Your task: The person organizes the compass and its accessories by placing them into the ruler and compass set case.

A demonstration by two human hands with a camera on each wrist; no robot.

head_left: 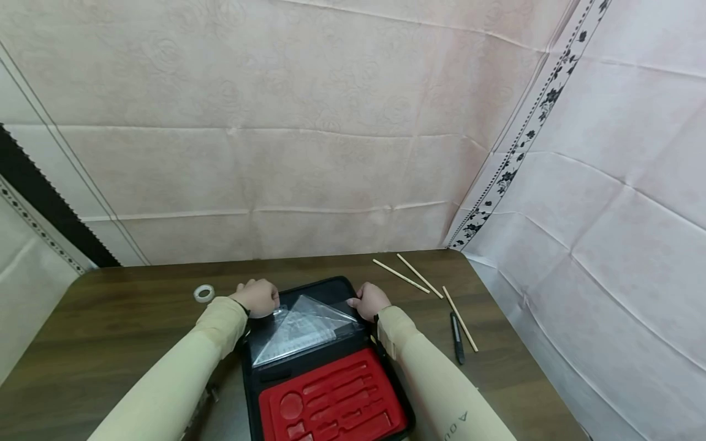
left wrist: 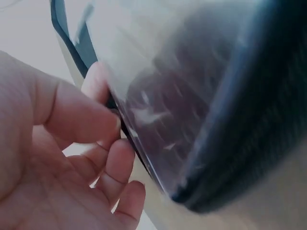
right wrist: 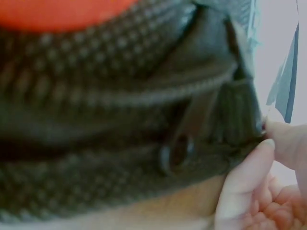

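Note:
A black zip case (head_left: 331, 288) lies unfolded on the table. A red moulded tray (head_left: 276, 401) with shaped recesses fills its near half. Clear plastic triangular sheets (head_left: 300, 331), one with a printed grid, are in the far half. At the far half's left edge, my left hand (head_left: 260, 298) pinches the rim between thumb and forefinger; the left wrist view shows shiny clear plastic (left wrist: 158, 105) beside those fingers. My right hand (head_left: 371, 301) pinches the case's right edge, close to the zip pull (right wrist: 177, 153) in the right wrist view.
A roll of white tape (head_left: 204, 293) lies left of the case. Right of it are several thin wooden sticks (head_left: 460, 318) and a black utility knife (head_left: 457, 339). A pale cloth (head_left: 331, 171) hangs behind the wooden table (head_left: 138, 318), another at the right.

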